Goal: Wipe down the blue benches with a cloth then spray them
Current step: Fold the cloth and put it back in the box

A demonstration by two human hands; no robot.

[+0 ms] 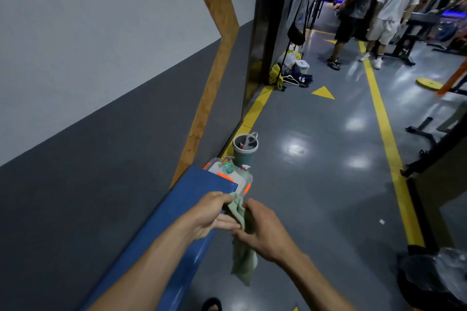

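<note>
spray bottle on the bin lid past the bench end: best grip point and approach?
Grip the spray bottle at its neck under the red-and-white trigger head, coming from above on the aisle side. It stands upright on the bin lid, and the bench blocks the near side.

Soft green cloth (242, 255), smooth blue padded bench (177, 209), glossy grey floor (316, 184), wooden trim (214, 58), matt wall (101, 33)

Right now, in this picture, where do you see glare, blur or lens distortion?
Head view: ceiling lights make white glare patches on the glossy grey floor; the people at the far end are blurred; the wide lens tilts and bends the wall and blue bench; the green cloth and both hands look fairly sharp.
</note>
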